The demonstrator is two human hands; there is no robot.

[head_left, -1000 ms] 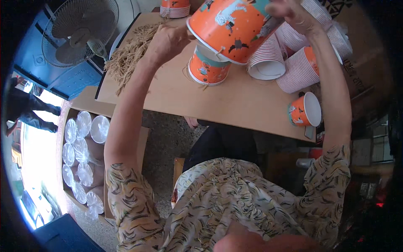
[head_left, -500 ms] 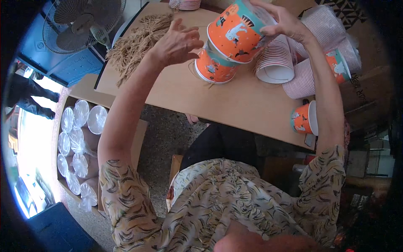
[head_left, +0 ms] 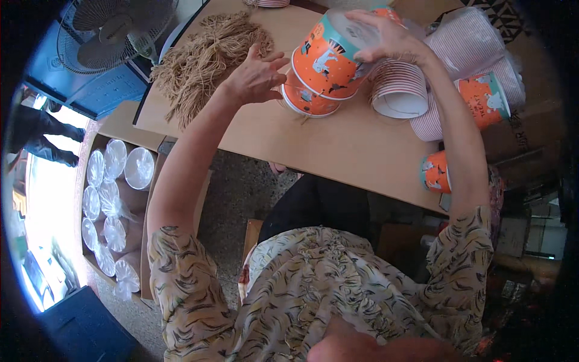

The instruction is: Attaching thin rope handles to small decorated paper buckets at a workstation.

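Observation:
My right hand (head_left: 389, 39) grips an orange and teal paper tub (head_left: 322, 60) at its upper right end, with clear plastic around that end. This tub sits tilted over a second orange paper tub (head_left: 310, 106), mostly hidden beneath it. My left hand (head_left: 256, 78) hovers just left of both tubs, fingers apart and loosely bent, holding nothing that I can see. Left of it lies a heap of tan twine (head_left: 211, 63). A stack of white-rimmed paper tubs (head_left: 401, 90) lies on its side right of the held tub.
Plastic-wrapped tub stacks (head_left: 467, 39) crowd the table's right side. Another orange tub (head_left: 435, 172) lies near the front right edge, partly behind my forearm. A carton of plastic-bagged tubs (head_left: 114, 199) stands on the floor at left. A fan (head_left: 114, 30) stands far left.
The upper tub and my right hand have shifted slightly left, and the upper tub now covers more of the lower one. My left hand has come slightly lower beside them.

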